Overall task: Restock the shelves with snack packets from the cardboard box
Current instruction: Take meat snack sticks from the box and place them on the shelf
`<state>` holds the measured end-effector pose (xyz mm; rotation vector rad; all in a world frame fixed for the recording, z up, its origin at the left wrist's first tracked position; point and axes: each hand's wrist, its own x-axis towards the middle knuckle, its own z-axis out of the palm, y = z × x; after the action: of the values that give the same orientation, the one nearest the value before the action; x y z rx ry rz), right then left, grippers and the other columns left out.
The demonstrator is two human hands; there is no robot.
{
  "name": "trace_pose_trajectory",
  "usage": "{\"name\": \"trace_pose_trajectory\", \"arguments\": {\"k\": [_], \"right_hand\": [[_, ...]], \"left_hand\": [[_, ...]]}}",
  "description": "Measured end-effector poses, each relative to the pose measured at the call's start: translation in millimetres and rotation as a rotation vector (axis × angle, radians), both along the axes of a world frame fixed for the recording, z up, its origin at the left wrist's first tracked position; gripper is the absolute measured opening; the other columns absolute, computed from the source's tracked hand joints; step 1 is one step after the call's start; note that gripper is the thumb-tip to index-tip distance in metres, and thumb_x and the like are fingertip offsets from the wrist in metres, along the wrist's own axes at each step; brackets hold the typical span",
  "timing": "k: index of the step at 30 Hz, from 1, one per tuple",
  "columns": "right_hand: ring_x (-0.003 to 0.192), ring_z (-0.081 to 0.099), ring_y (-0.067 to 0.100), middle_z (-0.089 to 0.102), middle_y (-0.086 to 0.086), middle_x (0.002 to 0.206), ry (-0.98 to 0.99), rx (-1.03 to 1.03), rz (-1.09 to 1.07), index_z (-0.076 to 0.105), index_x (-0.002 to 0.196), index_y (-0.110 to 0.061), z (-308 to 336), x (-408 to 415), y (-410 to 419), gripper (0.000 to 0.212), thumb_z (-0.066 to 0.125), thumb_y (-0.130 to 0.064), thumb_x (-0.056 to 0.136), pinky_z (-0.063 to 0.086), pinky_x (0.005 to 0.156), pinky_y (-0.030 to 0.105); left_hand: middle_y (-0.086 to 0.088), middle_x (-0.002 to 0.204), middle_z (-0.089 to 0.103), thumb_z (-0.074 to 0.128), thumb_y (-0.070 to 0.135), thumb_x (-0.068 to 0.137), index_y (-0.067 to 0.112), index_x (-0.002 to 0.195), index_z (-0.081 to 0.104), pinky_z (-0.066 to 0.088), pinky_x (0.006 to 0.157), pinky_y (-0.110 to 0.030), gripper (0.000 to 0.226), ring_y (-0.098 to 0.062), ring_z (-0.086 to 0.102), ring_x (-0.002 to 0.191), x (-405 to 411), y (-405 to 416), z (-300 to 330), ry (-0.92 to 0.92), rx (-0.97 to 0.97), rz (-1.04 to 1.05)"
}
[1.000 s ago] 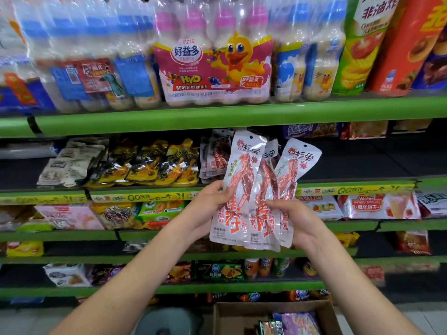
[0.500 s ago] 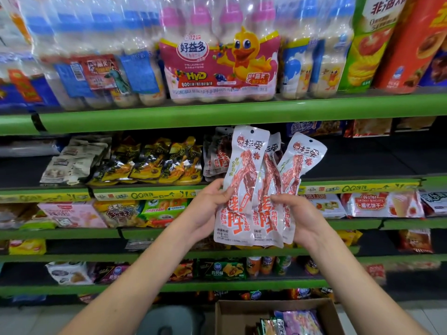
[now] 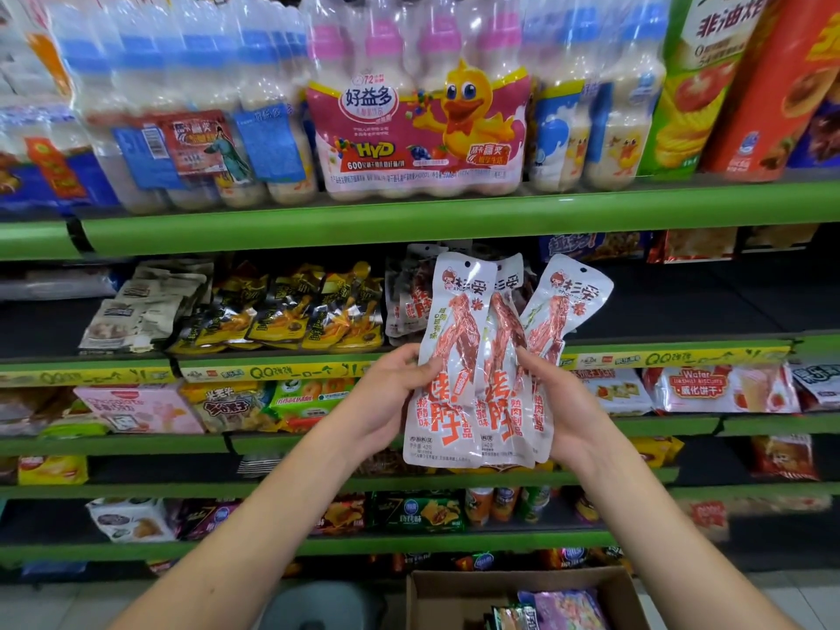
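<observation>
I hold a fanned bunch of white snack packets (image 3: 472, 366) with red print upright in front of the second shelf. My left hand (image 3: 386, 397) grips the bunch's left edge, thumb on the front. My right hand (image 3: 559, 411) grips the right edge, fingers curled behind. Matching packets (image 3: 407, 297) lie on the shelf (image 3: 282, 370) just behind the bunch. The cardboard box (image 3: 454, 588) stands on the floor below, with several purple and green packets (image 3: 559, 611) inside.
Bottled drink multipacks (image 3: 418, 129) fill the top green shelf (image 3: 409, 216). Black-and-yellow snack bags (image 3: 291, 311) and pale packets (image 3: 145, 306) lie left of the matching packets. A dark bare stretch of shelf (image 3: 682, 302) lies to the right. Lower shelves hold more snacks.
Both hands have lifted the bunch slightly higher and closer to the second shelf; the fan of packets has tightened a little.
</observation>
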<state>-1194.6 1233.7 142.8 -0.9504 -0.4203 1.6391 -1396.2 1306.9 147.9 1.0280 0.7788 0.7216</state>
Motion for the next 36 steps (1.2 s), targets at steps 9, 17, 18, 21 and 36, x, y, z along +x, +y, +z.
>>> {"name": "trace_pose_trajectory", "arguments": {"k": [9, 17, 18, 21, 36], "right_hand": [[0.099, 0.072, 0.037, 0.072, 0.021, 0.113, -0.01, -0.041, -0.079, 0.075, 0.107, -0.007, -5, 8, -1, 0.037, 0.073, -0.028, 0.077, 0.06, 0.072, 0.049], [0.095, 0.072, 0.039, 0.072, 0.022, 0.111, 0.011, -0.05, -0.068, 0.071, 0.111, -0.005, -3, 9, -8, 0.038, 0.07, -0.026, 0.08, 0.06, 0.07, 0.048], [0.094, 0.073, 0.038, 0.072, 0.022, 0.11, 0.017, -0.054, -0.069, 0.069, 0.113, -0.005, -3, 9, -9, 0.039, 0.069, -0.026, 0.08, 0.06, 0.069, 0.048], [0.091, 0.074, 0.037, 0.074, 0.021, 0.106, 0.02, -0.068, -0.077, 0.068, 0.113, -0.006, -3, 10, -13, 0.037, 0.069, -0.026, 0.081, 0.059, 0.068, 0.047], [0.098, 0.072, 0.036, 0.072, 0.02, 0.113, 0.024, -0.095, -0.117, 0.066, 0.121, -0.008, -7, 25, -24, 0.046, 0.071, -0.026, 0.079, 0.057, 0.079, 0.049]], "left_hand": [[-0.01, 0.096, 0.076, 0.062, 0.015, 0.094, 0.006, 0.108, 0.064, 0.059, 0.069, -0.035, 0.017, -0.025, 0.074, 0.086, -4, 57, 35, 0.101, 0.113, 0.09], [-0.003, 0.061, 0.072, 0.061, 0.005, 0.094, 0.007, 0.086, 0.06, 0.058, 0.065, -0.039, 0.009, -0.015, 0.069, 0.054, 20, 138, 60, 0.215, 0.029, 0.259], [-0.003, 0.06, 0.072, 0.058, 0.005, 0.096, 0.008, 0.086, 0.059, 0.059, 0.058, -0.035, 0.01, -0.014, 0.069, 0.052, 23, 143, 62, 0.231, 0.019, 0.235], [-0.003, 0.064, 0.073, 0.051, 0.005, 0.1, 0.01, 0.09, 0.06, 0.059, 0.052, -0.029, 0.015, -0.014, 0.071, 0.056, 35, 152, 67, 0.183, 0.012, 0.145], [-0.016, 0.135, 0.061, 0.049, 0.042, 0.1, 0.007, 0.132, 0.06, 0.05, 0.098, -0.037, 0.049, -0.032, 0.061, 0.117, 60, 151, 40, 1.067, 0.709, 0.134]]}}
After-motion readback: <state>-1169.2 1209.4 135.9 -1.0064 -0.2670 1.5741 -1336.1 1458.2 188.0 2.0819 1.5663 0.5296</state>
